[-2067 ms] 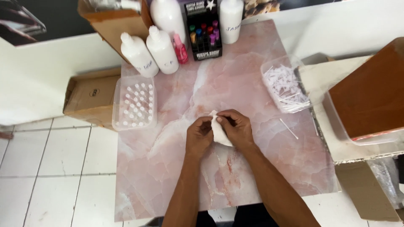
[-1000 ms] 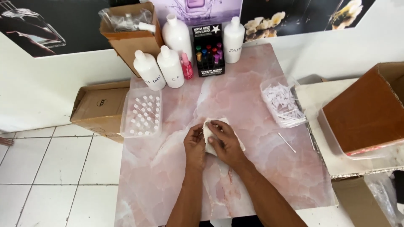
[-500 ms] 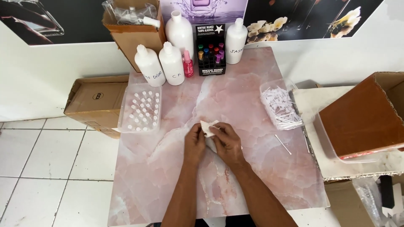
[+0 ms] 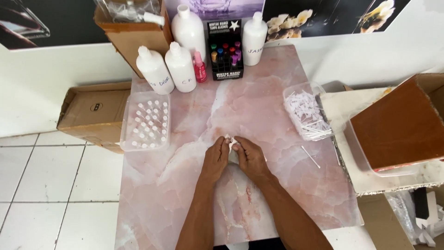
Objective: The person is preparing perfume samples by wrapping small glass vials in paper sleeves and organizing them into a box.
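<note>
The left hand [image 4: 216, 157] and the right hand [image 4: 249, 156] lie side by side on the middle of the pink marbled bench [image 4: 185, 203], fingers curled in and pinching a small crumpled piece of white paper [image 4: 231, 141] between them; only its upper edge shows above the fingertips, and it sits low against the bench surface. To the right of the hands a thin white stick [image 4: 311, 157] lies alone on the bench, and beyond it a clear plastic tub [image 4: 309, 112] holds a heap of white sticks and paper strips. To the left, near the bench edge, a clear tray [image 4: 146, 121] holds rows of small white-capped vials. Along the far edge stand several white plastic bottles [image 4: 181, 67], a small pink bottle [image 4: 200, 67] and a black display box [image 4: 225, 56] of small coloured bottles. A brown cardboard box [image 4: 134, 23] stands at the far left corner, another cardboard box [image 4: 90, 113] lies on the tiled floor left of the bench, and a reddish-brown box [image 4: 400, 125] sits on a side surface to the right.
</note>
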